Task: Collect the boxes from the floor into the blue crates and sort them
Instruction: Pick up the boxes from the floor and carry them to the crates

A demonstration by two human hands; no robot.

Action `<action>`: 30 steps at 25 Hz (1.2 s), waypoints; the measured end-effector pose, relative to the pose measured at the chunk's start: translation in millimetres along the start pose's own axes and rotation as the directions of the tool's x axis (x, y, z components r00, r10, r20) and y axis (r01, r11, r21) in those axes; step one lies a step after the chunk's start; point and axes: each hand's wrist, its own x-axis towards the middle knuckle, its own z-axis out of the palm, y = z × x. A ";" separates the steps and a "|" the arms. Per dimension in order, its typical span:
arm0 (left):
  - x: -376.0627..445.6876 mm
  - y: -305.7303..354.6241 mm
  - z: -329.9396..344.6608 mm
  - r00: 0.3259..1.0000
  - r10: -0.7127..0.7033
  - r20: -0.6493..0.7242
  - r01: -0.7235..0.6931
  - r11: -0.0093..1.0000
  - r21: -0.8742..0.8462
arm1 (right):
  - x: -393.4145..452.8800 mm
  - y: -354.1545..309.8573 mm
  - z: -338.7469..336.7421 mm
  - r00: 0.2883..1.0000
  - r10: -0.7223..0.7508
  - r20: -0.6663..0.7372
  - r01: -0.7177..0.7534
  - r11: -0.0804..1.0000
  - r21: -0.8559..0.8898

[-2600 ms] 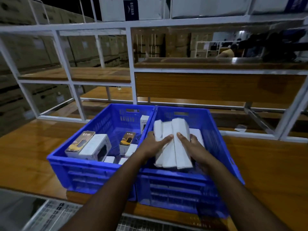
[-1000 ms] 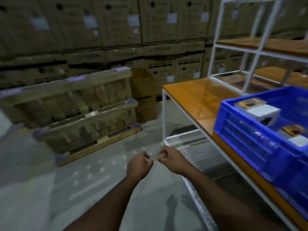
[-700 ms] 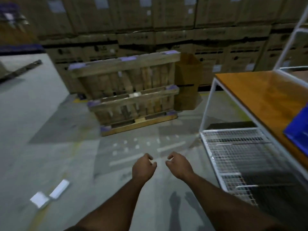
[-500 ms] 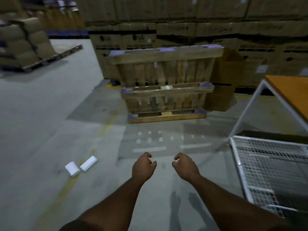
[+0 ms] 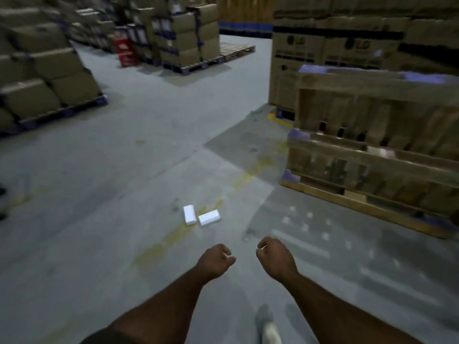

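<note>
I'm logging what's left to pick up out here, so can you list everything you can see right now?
White boxes: two, white, lying on the floor side by side ahead of the hands, apparently touching at one corner.
Wooden pallets: a set standing on edge, brown, on the right.
Large cartons: several, brown, stacked behind those pallets.
Carton stacks: many, brown, on pallets at left and in the far middle.
Red carton: one, far left of centre.
Empty pallet: one, flat on the floor in the distance.
Floor: grey concrete with worn yellow lines.
Shoe: one, light, bottom edge.
Left hand: loosely curled, holds nothing.
Right hand: loosely curled, holds nothing.
</note>
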 end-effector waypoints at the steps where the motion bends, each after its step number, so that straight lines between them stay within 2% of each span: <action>1: 8.5 -5.2 -12.0 0.999 -0.049 0.014 0.050 0.999 -0.022 | 17.1 -7.9 1.3 0.999 -0.027 0.021 0.027 1.000 0.000; 3: 26.3 -11.5 -38.4 0.987 -0.157 0.025 0.158 0.984 -0.079 | 55.4 -24.2 1.6 0.994 -0.083 0.070 0.083 0.997 -0.004; 6: 49.8 -15.4 -73.2 0.960 -0.268 -0.085 0.245 0.946 -0.211 | 102.9 -49.1 2.0 0.978 -0.155 0.138 0.159 0.987 -0.015; 10: 84.4 -10.6 -111.2 0.922 -0.290 -0.255 0.190 0.916 -0.352 | 156.5 -86.9 11.0 0.949 -0.243 0.203 0.252 0.967 -0.020; 13: 121.3 -14.4 -137.9 0.866 -0.307 -0.396 0.164 0.921 -0.354 | 197.5 -114.9 23.3 0.938 -0.259 0.231 0.275 0.961 -0.038; 16: 168.7 -26.8 -165.9 0.829 -0.302 -0.471 0.171 0.939 -0.300 | 243.8 -142.4 37.7 0.935 -0.273 0.227 0.291 0.955 -0.053; 20: 245.0 -56.5 -204.9 0.865 -0.276 -0.420 0.155 0.942 -0.299 | 311.0 -181.3 67.2 0.937 -0.263 0.231 0.291 0.952 -0.095; 25: 317.4 -89.5 -259.4 0.954 -0.245 -0.175 0.197 0.947 -0.253 | 376.8 -230.0 90.9 0.964 -0.150 0.221 0.185 0.972 -0.147; 30: 395.3 -110.7 -321.1 0.963 -0.244 -0.112 0.225 0.961 -0.157 | 436.4 -271.5 115.3 0.973 -0.088 0.212 0.106 0.991 -0.076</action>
